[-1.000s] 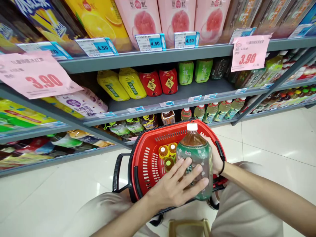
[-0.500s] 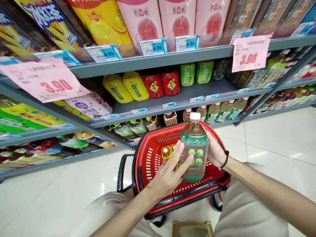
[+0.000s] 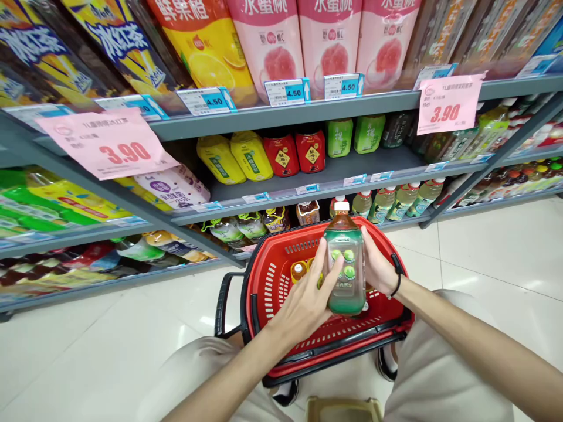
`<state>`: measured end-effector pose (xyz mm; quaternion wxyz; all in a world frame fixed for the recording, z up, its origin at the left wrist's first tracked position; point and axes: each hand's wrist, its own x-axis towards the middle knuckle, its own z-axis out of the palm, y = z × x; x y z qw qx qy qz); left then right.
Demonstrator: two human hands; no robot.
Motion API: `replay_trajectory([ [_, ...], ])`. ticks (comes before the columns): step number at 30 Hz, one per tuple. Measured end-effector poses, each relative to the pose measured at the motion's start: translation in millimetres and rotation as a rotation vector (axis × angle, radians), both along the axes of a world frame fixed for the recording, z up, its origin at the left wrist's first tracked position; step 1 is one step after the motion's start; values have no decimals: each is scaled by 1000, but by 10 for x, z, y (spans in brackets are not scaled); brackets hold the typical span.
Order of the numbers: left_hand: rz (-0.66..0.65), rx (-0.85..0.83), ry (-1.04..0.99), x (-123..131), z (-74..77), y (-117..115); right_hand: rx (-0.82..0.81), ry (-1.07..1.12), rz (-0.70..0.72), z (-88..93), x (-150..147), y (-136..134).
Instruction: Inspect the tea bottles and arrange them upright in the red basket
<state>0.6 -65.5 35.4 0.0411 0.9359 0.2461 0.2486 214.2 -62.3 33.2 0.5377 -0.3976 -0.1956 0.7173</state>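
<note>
I hold a large green-labelled tea bottle point(image 3: 345, 264) with a white cap upright over a red shopping basket point(image 3: 268, 293). My left hand point(image 3: 308, 299) grips its left side with fingers wrapped over the label. My right hand point(image 3: 378, 269), a black band at its wrist, clasps the bottle's right side. Inside the basket stand a few yellow-capped bottles point(image 3: 299, 271), partly hidden behind the held bottle.
Grey store shelves point(image 3: 308, 108) rise ahead, packed with drink bottles and cartons, with pink 3.90 price signs point(image 3: 105, 143) and blue 4.50 tags. White tiled floor point(image 3: 492, 240) spreads to the right. A low stool edge point(image 3: 343, 405) shows between my knees.
The bottle has moved away from me and slightly lower over the basket, and it now looks smaller. Both hands went with it, keeping their hold.
</note>
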Motion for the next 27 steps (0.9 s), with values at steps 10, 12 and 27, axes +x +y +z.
replay_trajectory([
  [10,16,-190,-31,-140,5,237,95,-227,26,-16,-16,-56],
  [12,21,-175,7,-145,-27,261,94,-236,-25,-26,-33,-71],
  [27,15,-158,-7,-53,-53,216,318,-474,-48,-2,22,-140],
])
